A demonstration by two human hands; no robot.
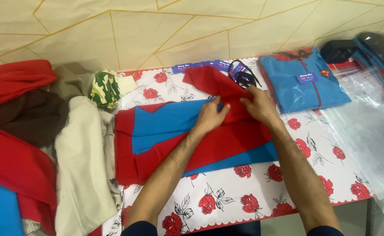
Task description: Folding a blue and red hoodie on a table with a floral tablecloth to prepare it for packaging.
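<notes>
With the left hand (209, 117) and right hand (259, 106) both pinching a fold of the red-and-blue fabric garment (192, 140) lying flat on the rose-printed white table cover (227, 201), uneven tension risks skewing the fold or dragging the garment toward the nearby black cords (243, 75).

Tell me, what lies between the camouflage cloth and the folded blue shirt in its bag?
The head view shows the red and blue garment under both hands, paper tags and black cords.
</notes>
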